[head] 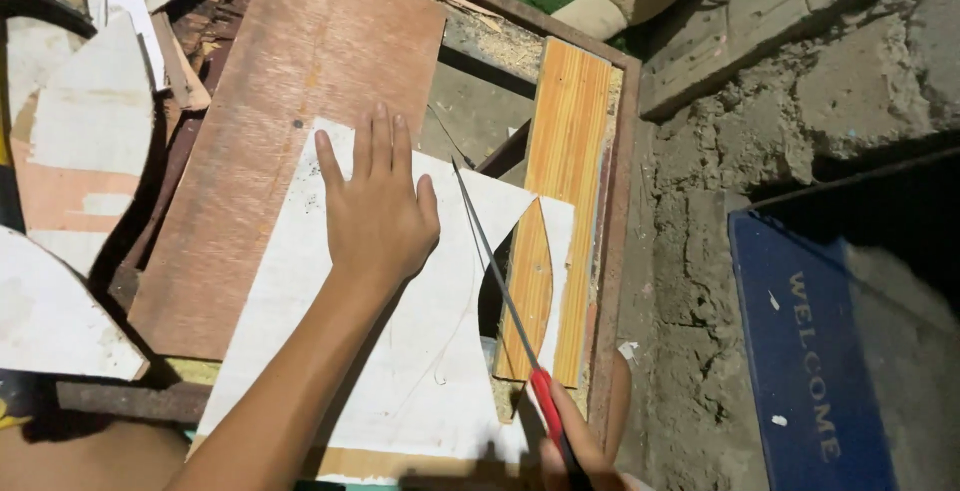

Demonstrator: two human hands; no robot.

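The left hand [378,213] lies flat, fingers together and thumb spread, pressing a white laminated board [400,351] at centre. The board's curved cut edge runs toward 5 o'clock, with a dark gap just beside it. The right hand [585,451], at 6 o'clock, curls its fingers around the red handle of a thin saw [500,281], whose narrow blade slants toward 12 o'clock along that edge. An orange striped plank [568,131] stands at 2 o'clock against the rusty metal frame [612,281]. A reddish plywood sheet [290,111] lies at 11 o'clock. Rough concrete floor [700,251] opens at 3 o'clock, toward a blue doormat [800,351].
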